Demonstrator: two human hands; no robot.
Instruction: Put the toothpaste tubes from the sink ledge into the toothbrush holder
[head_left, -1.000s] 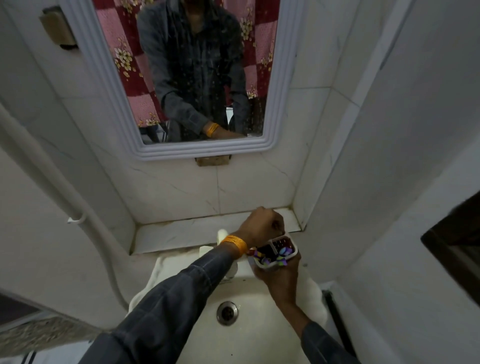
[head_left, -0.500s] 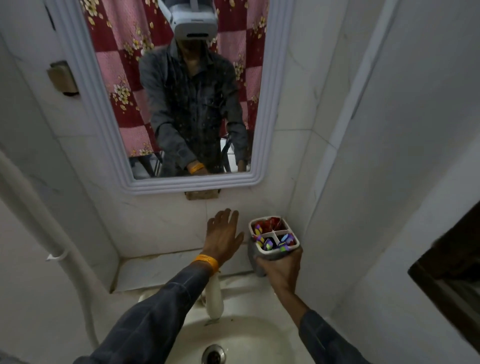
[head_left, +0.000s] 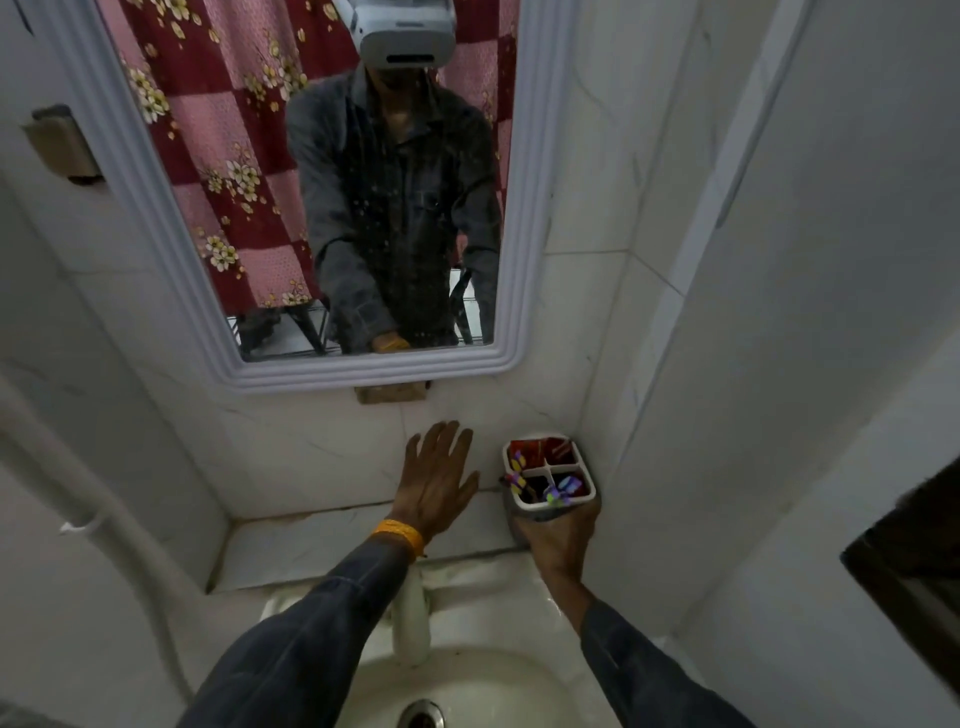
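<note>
The toothbrush holder (head_left: 584, 470) is a white cup split into compartments, standing at the right end of the sink ledge (head_left: 291, 545) in the corner. Red toothpaste tubes (head_left: 540, 449) fill its back compartments and colourful toothbrush ends (head_left: 558, 491) poke from the front ones. My right hand (head_left: 558, 538) grips the holder from below and in front. My left hand (head_left: 436, 480), with an orange band on the wrist, hovers flat with spread fingers just left of the holder, holding nothing.
A white tap (head_left: 410, 618) rises under my left forearm above the basin (head_left: 467, 686) with its drain (head_left: 422, 714). A white-framed mirror (head_left: 514, 208) hangs above the ledge. A white pipe (head_left: 104, 519) runs down the left wall. Tiled walls close the right side.
The view tilted up from the basin to the wall. My right hand carried the holder up to the ledge corner. My left hand left the holder's top and spread flat beside it.
</note>
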